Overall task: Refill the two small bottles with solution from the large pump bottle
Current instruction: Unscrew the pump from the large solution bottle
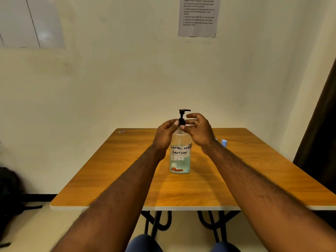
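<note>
A large clear pump bottle [180,157], with a handwritten "contact lens solution" label and pale blue liquid in its lower part, stands upright in the middle of the wooden table [127,179]. Its black pump head [184,113] sticks up between my hands. My left hand [166,134] holds the bottle's neck from the left, thumb at the black collar. My right hand [198,129] pinches the black collar from the right, fingers curled. A small bottle with a light blue cap [224,142] shows behind my right wrist, mostly hidden; a second blue bit peeks out beside it.
The table stands against a cream wall with a printed instruction sheet [199,15] taped high up. A small scrap [121,131] lies at the table's far left corner. A dark bag [9,190] sits on the floor at left; a dark curtain [321,124] hangs at right.
</note>
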